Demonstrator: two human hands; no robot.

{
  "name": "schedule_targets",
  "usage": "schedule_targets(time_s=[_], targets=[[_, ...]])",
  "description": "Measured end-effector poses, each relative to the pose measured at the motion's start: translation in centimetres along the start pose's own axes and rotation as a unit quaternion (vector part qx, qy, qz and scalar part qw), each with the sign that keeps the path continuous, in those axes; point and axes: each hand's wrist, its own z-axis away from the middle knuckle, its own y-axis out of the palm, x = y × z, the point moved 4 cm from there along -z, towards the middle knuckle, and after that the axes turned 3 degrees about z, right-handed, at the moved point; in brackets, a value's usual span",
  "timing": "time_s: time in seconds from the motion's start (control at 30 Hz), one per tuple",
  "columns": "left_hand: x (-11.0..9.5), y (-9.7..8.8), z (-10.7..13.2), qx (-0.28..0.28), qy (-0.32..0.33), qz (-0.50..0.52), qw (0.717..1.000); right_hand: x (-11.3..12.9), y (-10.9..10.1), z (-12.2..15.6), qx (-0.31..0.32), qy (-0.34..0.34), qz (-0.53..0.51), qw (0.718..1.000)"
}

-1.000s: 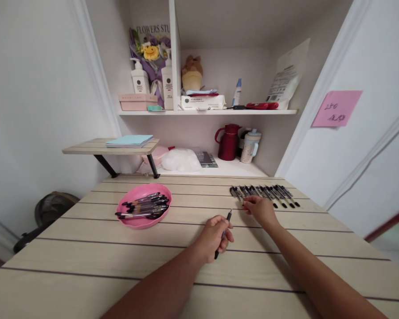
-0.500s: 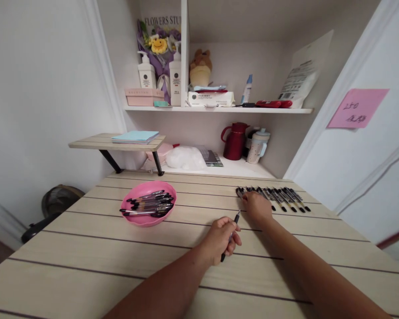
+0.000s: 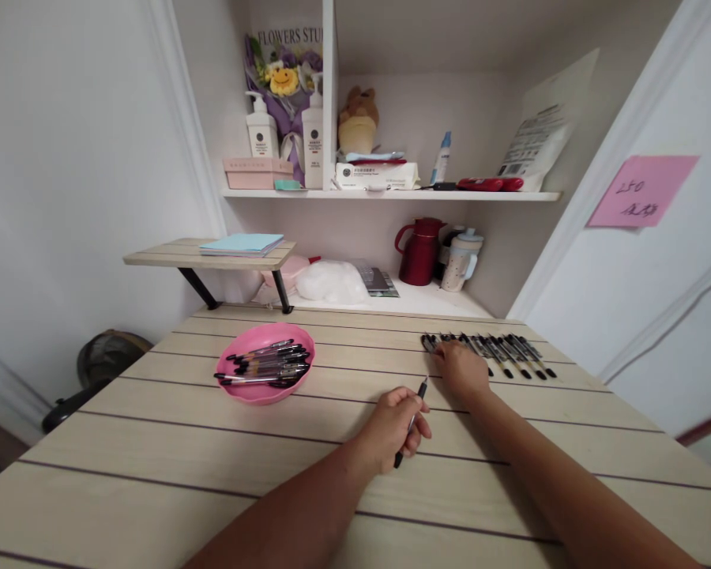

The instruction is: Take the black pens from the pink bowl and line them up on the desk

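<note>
Two bare hands are over the pale wooden slatted desk (image 3: 154,442). The left hand (image 3: 391,427) is closed around a slim black pen (image 3: 420,393), its tip pointing away. The right hand (image 3: 462,367) lies on the left end of a row of black pens (image 3: 509,348); I cannot tell if it grips one. A round pink plastic bowl (image 3: 254,395) with more pens stands well apart, at the left.

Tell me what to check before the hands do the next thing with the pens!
1. Is the pen gripped in the left hand? ok.
2. Does the right hand touch the left end of the row of pens? ok.
3. Does the row lie side by side on the table? ok.
4. Is the pink bowl, with more pens inside, apart from both hands? ok.
5. Is the held pen capped? cannot tell.
</note>
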Motion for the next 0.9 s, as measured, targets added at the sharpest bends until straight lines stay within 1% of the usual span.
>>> schedule_targets(time_s=[0.1,0.17,0.23,0.3,0.4,0.47,0.5,0.6,0.7,0.77,0.9], targets=[[0.0,0.0,0.0,-0.003,0.014,0.043,0.999,-0.3,-0.7,1.4,-0.015,-0.006,-0.068,0.998],[-0.3,-0.1,-0.2,-0.002,0.043,0.112,0.993,0.0,-0.9,3.0,0.003,-0.03,-0.164,0.986],[-0.7,-0.3,-0.4,-0.005,0.086,0.201,0.976,0.7,-0.7,5.1,0.044,-0.051,-0.282,0.957],[-1.1,-0.7,-0.7,-0.021,0.122,0.275,0.954,1.7,-0.5,7.4,0.085,-0.047,-0.374,0.923],[-1.3,-1.2,-0.9,-0.041,0.139,0.323,0.935,3.6,-0.5,10.0,0.122,-0.07,-0.446,0.884],[-1.4,-1.4,-1.0,-0.043,0.139,0.332,0.932,4.7,-0.7,11.0,0.133,-0.085,-0.467,0.87],[-1.4,-1.5,-1.0,-0.043,0.14,0.335,0.931,5.1,-0.9,11.2,0.134,-0.086,-0.47,0.868],[-1.5,-1.8,-1.0,-0.052,0.153,0.339,0.927,5.9,-1.5,11.5,0.12,-0.096,-0.463,0.873],[-1.5,-2.0,-1.2,-0.066,0.157,0.335,0.927,6.3,-2.1,11.0,0.091,-0.123,-0.433,0.888],[-1.5,-2.2,-1.4,-0.075,0.145,0.33,0.93,5.9,-2.2,9.9,0.074,-0.111,-0.392,0.91],[-1.2,-2.4,-1.6,-0.087,0.106,0.318,0.938,3.7,-1.9,6.3,0.04,-0.038,-0.259,0.964]])
